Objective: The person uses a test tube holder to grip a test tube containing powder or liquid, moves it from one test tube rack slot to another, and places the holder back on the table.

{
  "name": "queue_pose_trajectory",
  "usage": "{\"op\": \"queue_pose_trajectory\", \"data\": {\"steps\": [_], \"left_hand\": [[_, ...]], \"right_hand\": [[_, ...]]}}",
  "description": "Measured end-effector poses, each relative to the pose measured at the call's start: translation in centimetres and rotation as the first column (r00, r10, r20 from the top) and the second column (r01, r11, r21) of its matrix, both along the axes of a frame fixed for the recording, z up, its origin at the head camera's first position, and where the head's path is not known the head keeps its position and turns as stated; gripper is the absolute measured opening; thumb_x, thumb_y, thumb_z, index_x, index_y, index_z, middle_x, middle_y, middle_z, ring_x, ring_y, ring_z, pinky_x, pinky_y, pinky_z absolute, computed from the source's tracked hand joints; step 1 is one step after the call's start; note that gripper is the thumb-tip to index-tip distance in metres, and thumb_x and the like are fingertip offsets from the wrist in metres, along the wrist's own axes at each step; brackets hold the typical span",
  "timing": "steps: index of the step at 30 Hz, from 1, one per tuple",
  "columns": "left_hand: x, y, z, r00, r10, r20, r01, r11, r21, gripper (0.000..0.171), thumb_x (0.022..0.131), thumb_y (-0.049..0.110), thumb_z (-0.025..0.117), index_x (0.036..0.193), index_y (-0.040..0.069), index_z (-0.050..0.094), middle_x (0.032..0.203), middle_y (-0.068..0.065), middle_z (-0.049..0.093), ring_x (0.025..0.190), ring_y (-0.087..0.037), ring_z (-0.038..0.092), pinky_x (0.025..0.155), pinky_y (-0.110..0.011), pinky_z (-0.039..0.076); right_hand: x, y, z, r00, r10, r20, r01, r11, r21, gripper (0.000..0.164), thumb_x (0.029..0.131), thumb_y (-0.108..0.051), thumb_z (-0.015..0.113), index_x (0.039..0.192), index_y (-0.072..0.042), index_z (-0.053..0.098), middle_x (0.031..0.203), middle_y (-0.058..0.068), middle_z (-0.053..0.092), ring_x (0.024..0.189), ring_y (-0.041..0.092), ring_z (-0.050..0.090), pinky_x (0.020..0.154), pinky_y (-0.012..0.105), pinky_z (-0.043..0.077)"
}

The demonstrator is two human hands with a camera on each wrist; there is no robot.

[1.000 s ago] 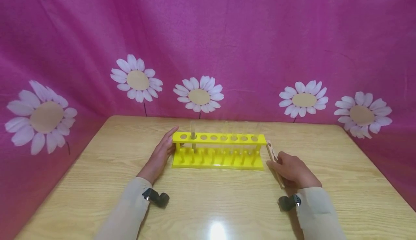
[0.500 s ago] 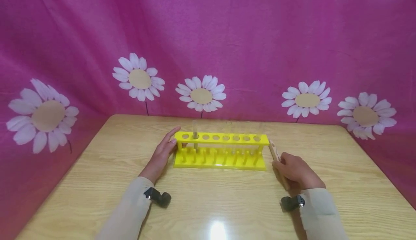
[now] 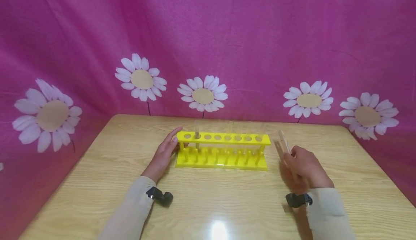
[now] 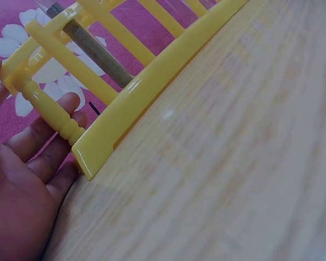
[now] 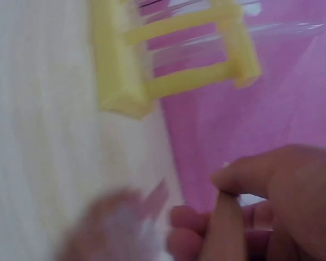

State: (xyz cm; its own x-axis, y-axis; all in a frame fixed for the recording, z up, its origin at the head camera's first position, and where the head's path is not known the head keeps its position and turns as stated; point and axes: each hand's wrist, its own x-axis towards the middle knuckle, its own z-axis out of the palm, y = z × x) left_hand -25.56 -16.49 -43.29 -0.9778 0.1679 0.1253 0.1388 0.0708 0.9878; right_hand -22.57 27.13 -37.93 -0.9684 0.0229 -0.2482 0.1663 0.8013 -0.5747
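Note:
A yellow test tube rack stands upright on the wooden table. My left hand grips its left end; in the left wrist view the fingers reach behind the turned end post. One test tube with dark contents sits in the second hole from the left. Several clear test tubes fill the holes at the right end. To the right of the rack, my right hand pinches a wooden test tube holder between thumb and fingers, its shadow falling on the table beneath.
The wooden table reaches back to a magenta curtain printed with white daisies. A glare spot lies near the front edge. Black wrist cameras sit on both cuffs.
My right hand has raised the wooden test tube holder off the table and moved it right, away from the rack. The left hand keeps its grip; the view has shifted slightly.

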Motion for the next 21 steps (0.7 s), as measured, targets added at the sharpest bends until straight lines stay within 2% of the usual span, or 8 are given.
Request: {"op": "queue_pose_trajectory", "data": {"steps": [4,9,14,16,21], "left_hand": [[0.7,0.2,1.0,1.000,-0.013,0.015,0.012,1.000,0.011,0.044,0.106,0.033,0.035,0.150,0.027,0.035,0.145,-0.011,0.042,0.135,-0.025,0.036,0.115,-0.044,0.026],[1.5,0.5,2.5,1.000,-0.021,0.013,0.021,1.000,0.004,0.045,0.107,0.028,0.033,0.151,0.019,0.031,0.139,-0.017,0.046,0.133,-0.028,0.039,0.115,-0.047,0.026],[0.5,0.1,1.1,1.000,-0.017,0.019,0.017,1.000,0.019,0.045,0.106,0.032,0.034,0.150,0.026,0.033,0.132,-0.017,0.051,0.129,-0.029,0.042,0.115,-0.045,0.025],[0.1,0.0,0.4,1.000,-0.013,0.017,0.013,1.000,0.026,0.044,0.106,0.036,0.034,0.149,0.030,0.035,0.131,-0.016,0.053,0.128,-0.029,0.044,0.115,-0.044,0.026],[0.0,0.0,0.1,1.000,0.000,-0.003,0.000,1.000,0.021,0.044,0.103,0.044,0.037,0.146,0.035,0.038,0.127,-0.014,0.055,0.125,-0.027,0.047,0.114,-0.043,0.029]], "right_hand": [[0.5,-0.2,1.7,0.987,-0.008,-0.160,0.021,0.997,0.076,0.043,0.100,-0.039,0.045,0.108,0.003,0.047,0.075,0.012,0.056,0.064,0.024,0.051,0.049,0.032,0.041],[1.3,-0.7,3.5,0.932,-0.065,-0.358,0.121,0.983,0.136,0.044,0.100,-0.041,0.043,0.113,0.001,0.048,0.071,0.012,0.054,0.060,0.025,0.047,0.046,0.032,0.035],[2.0,-1.4,5.1,0.867,-0.119,-0.485,0.186,0.978,0.093,0.045,0.099,-0.038,0.044,0.118,0.003,0.049,0.072,0.013,0.058,0.059,0.026,0.047,0.046,0.032,0.034],[2.3,-1.8,5.6,0.851,-0.133,-0.509,0.189,0.980,0.060,0.045,0.099,-0.036,0.044,0.121,0.003,0.047,0.071,0.013,0.057,0.057,0.026,0.047,0.044,0.032,0.034],[3.0,-3.3,6.9,0.822,-0.144,-0.551,0.170,0.985,-0.004,0.043,0.099,-0.034,0.046,0.127,-0.002,0.044,0.068,0.012,0.050,0.051,0.023,0.042,0.037,0.031,0.033]]}}
